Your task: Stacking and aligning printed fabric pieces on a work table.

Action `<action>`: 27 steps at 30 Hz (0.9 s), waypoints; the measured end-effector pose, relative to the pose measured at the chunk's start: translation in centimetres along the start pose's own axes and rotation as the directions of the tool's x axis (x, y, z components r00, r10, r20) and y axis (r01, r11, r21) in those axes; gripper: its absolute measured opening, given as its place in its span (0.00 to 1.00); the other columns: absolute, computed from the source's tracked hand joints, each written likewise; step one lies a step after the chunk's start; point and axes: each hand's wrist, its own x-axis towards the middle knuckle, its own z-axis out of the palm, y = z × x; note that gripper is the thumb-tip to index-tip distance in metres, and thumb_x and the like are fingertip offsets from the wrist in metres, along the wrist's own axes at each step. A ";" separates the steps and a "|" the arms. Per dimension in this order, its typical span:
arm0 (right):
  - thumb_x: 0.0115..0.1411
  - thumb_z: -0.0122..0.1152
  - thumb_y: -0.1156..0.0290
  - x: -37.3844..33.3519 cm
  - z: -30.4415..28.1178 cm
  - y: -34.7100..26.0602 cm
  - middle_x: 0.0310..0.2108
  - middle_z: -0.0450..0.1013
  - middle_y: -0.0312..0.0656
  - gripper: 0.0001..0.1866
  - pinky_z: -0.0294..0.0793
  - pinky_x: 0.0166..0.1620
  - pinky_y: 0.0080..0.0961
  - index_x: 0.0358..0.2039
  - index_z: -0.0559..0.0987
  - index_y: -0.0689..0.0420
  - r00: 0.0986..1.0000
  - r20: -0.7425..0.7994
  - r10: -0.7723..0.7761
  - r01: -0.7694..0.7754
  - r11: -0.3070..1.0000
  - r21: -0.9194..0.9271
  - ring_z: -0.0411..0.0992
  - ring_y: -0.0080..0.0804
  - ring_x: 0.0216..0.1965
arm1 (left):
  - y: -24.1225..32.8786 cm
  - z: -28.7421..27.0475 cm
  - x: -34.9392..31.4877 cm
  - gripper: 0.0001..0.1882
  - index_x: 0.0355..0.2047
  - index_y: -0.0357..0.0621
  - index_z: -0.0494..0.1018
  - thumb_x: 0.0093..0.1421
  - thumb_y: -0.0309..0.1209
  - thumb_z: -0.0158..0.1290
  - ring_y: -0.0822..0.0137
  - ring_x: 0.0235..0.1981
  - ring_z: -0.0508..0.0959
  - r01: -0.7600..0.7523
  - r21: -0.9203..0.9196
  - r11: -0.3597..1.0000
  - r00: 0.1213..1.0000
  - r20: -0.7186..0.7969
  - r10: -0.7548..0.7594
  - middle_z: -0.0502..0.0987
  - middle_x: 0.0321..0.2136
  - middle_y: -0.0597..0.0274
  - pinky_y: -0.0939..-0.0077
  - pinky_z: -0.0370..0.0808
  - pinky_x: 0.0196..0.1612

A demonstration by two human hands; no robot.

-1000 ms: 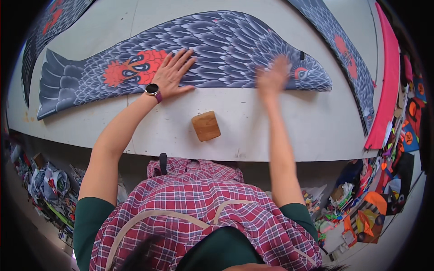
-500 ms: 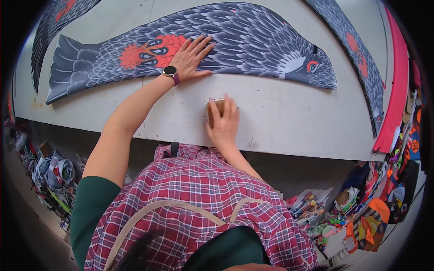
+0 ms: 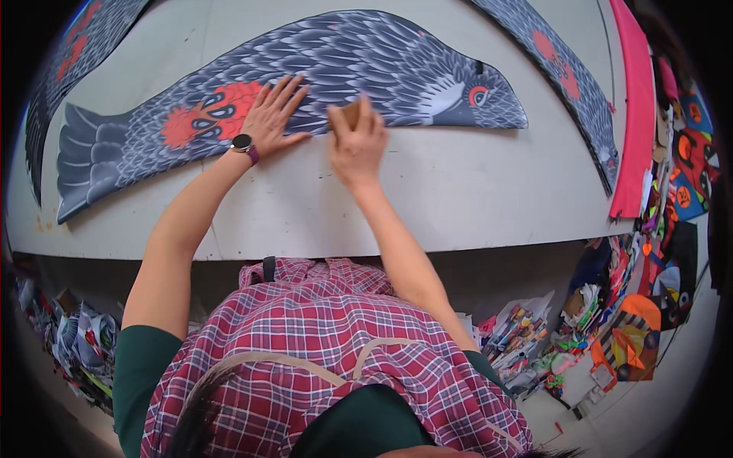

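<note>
A grey bird-shaped printed panel (image 3: pixel 359 57) lies flat across the table, its head toward the right and its tail toward the left. Red shapes mark its middle. My left hand (image 3: pixel 273 118) presses flat on it beside the red print, fingers spread; a watch is on that wrist. In my right hand (image 3: pixel 357 149) is a small brown block (image 3: pixel 347 116), gripped between thumb and fingers over the panel's near edge. The fingers partly cover the block, and its underside is hidden.
More bird-printed panels lie at the far left (image 3: pixel 92 61) and far right (image 3: pixel 546 61) of the pale table (image 3: pixel 305 214). A pink strip (image 3: pixel 634 114) runs along the right side. Piles of colourful scraps (image 3: pixel 80 336) sit below the table at left and right.
My right hand has carried the brown block away from me, from the bare tabletop onto the panel's near edge. My left hand stays flat on the panel. The whole view has shifted somewhat.
</note>
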 end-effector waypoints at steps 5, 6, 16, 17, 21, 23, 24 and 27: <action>0.53 0.60 0.74 3.1 -9.5 22.7 0.42 0.68 0.51 0.11 0.70 0.40 0.46 0.38 0.75 0.51 0.959 -0.245 0.139 -0.213 0.928 -0.306 0.70 0.51 0.42 | 0.7 -0.5 1.4 0.48 0.68 0.51 0.52 0.54 0.63 0.49 0.59 0.71 0.46 0.030 0.051 0.998 0.999 0.018 -0.031 0.47 0.70 0.62 0.54 0.43 0.70; 0.53 0.62 0.69 1.9 -10.7 29.5 0.48 0.66 0.53 0.20 0.70 0.43 0.48 0.48 0.75 0.47 0.925 -0.340 0.171 -0.322 0.829 -0.458 0.69 0.52 0.45 | 1.2 -0.3 2.4 0.48 0.68 0.51 0.52 0.54 0.63 0.49 0.59 0.71 0.46 0.016 0.041 0.999 1.000 0.011 -0.017 0.47 0.70 0.62 0.54 0.43 0.70; 0.50 0.67 0.64 1.2 -3.5 4.1 0.62 0.59 0.63 0.39 0.56 0.63 0.48 0.60 0.64 0.68 0.975 -0.058 0.213 -0.196 0.955 0.222 0.58 0.58 0.63 | 0.4 -0.4 -0.4 0.47 0.67 0.49 0.53 0.54 0.60 0.53 0.54 0.70 0.50 0.009 -0.139 0.990 0.999 0.035 -0.005 0.50 0.69 0.54 0.46 0.47 0.68; 0.50 0.67 0.64 1.3 -3.7 1.0 0.62 0.59 0.63 0.39 0.56 0.63 0.48 0.60 0.64 0.68 0.977 -0.061 0.203 -0.180 0.946 0.268 0.58 0.58 0.63 | 0.7 -2.3 0.5 0.46 0.66 0.47 0.55 0.52 0.56 0.56 0.52 0.69 0.52 -0.053 -0.191 0.980 0.999 -0.005 0.053 0.51 0.69 0.53 0.50 0.49 0.68; 0.52 0.63 0.62 -4.9 4.6 2.0 0.60 0.61 0.65 0.38 0.54 0.65 0.48 0.60 0.64 0.70 0.971 -0.141 0.194 -0.201 0.979 -0.041 0.58 0.60 0.63 | 1.7 4.6 1.7 0.43 0.64 0.43 0.58 0.54 0.54 0.55 0.50 0.68 0.54 -0.279 -0.244 0.929 0.954 -0.183 0.238 0.54 0.67 0.48 0.55 0.57 0.66; 0.56 0.60 0.62 -12.2 15.4 4.3 0.61 0.60 0.65 0.37 0.54 0.65 0.48 0.60 0.62 0.71 0.955 -0.242 0.172 -0.190 0.980 -0.054 0.59 0.59 0.62 | 0.3 15.4 -3.0 0.39 0.65 0.41 0.57 0.58 0.48 0.52 0.54 0.69 0.53 -0.269 -0.098 0.958 0.958 -0.131 0.255 0.54 0.67 0.50 0.54 0.50 0.69; 0.58 0.59 0.59 -13.7 17.7 5.0 0.62 0.59 0.64 0.39 0.55 0.65 0.48 0.63 0.59 0.69 0.963 -0.231 0.137 -0.146 0.989 -0.023 0.58 0.58 0.63 | 0.0 17.2 -5.3 0.39 0.65 0.42 0.56 0.59 0.49 0.50 0.55 0.69 0.53 -0.210 -0.014 0.978 0.969 -0.138 0.206 0.54 0.68 0.51 0.53 0.48 0.69; 0.63 0.51 0.48 -14.9 17.0 9.1 0.65 0.55 0.58 0.40 0.60 0.61 0.46 0.66 0.55 0.63 0.950 -0.284 0.133 -0.192 0.962 -0.193 0.59 0.55 0.63 | -2.3 15.0 -7.5 0.40 0.67 0.43 0.54 0.60 0.51 0.49 0.56 0.69 0.52 -0.208 0.056 0.977 0.955 -0.206 0.215 0.52 0.69 0.54 0.52 0.45 0.70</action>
